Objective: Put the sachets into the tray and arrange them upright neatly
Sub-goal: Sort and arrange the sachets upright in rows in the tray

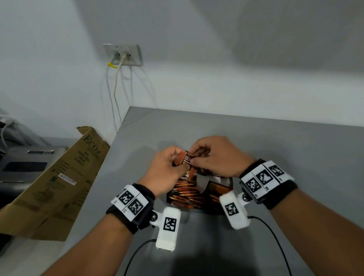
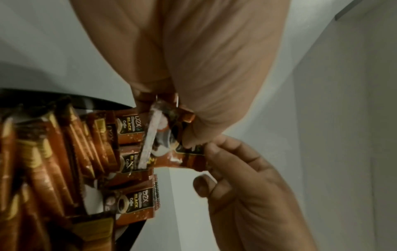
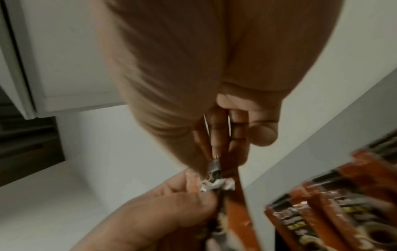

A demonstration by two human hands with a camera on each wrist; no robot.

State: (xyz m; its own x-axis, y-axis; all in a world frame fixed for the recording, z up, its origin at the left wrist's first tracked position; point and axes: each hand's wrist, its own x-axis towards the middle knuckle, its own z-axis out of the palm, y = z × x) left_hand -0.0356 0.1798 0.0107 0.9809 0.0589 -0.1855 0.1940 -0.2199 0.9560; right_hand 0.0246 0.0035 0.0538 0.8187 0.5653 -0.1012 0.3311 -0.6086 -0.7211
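- A strip of joined sachets (image 1: 187, 158) is held up between both hands, above the far end of the tray (image 1: 229, 181) on the grey counter (image 1: 300, 154).
- The left hand (image 1: 167, 165) pinches the strip's left edge with curled thumb and fingers; in the left wrist view its thumb (image 2: 206, 108) presses on the crumpled foil.
- The right hand (image 1: 215, 154) reaches in from the other side, fingers bent down, and pinches the strip's top right corner; in the right wrist view its fingertips (image 3: 217, 135) close on the silvery torn edge.
- The hands are close together, nearly touching, wrists raised off the counter, both wearing black bands with white marker blocks.
- The sachets in the tray (image 2: 53, 152) are packed tightly on edge, some leaning; they are glossy orange-brown foil with gold stripes, and several read "BLACK Coffee".
- The tray is dark with low walls.
- A flattened cardboard box (image 1: 57, 187) leans beside the counter's left edge, and a wall socket (image 1: 123, 54) with two white cables is behind.
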